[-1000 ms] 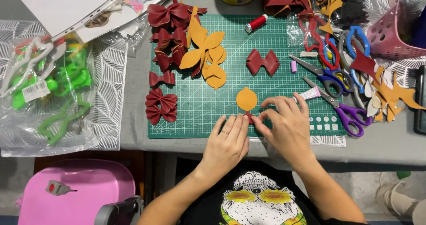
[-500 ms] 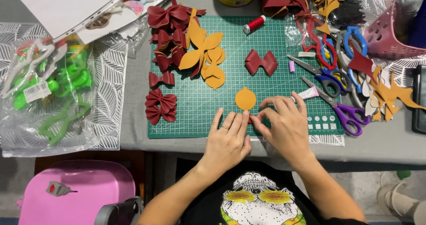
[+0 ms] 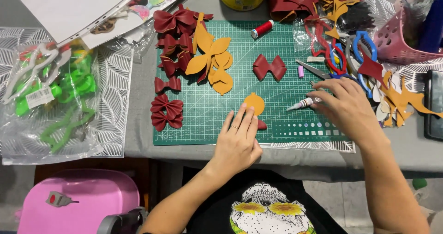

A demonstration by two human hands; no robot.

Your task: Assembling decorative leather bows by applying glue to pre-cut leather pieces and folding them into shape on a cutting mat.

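Seen from above, a person sits at a grey counter [image 3: 138, 137] covered by a green gridded cutting mat [image 3: 281, 95]. The left hand [image 3: 237, 144] lies flat and open, fingers together, pressing on a small dark red leatherette piece [image 3: 261, 124] and touching the lower edge of a round mustard-orange cut-out [image 3: 255, 103] near the mat's front edge. The right hand [image 3: 348, 107] curls loosely around a small white glue tube [image 3: 302, 104], its thin nozzle pointing left toward the cut-out. To glue cleanly here, it would help to keep the flat hand steady so the pieces cannot shift, and to squeeze out only a small dot at the joint. The material looks smooth, matte and slightly stiff, like faux leather. A finished dark red bow [image 3: 269, 67] sits in the middle of the mat; more red bows [image 3: 167, 110] and orange petal shapes [image 3: 213, 59] lie to the left. A spool of red thread [image 3: 261, 29], scissors [image 3: 320, 71] and a pink perforated basket [image 3: 399, 40] crowd the right. A clear bag of green plastic shapes [image 3: 55, 95] lies far left.
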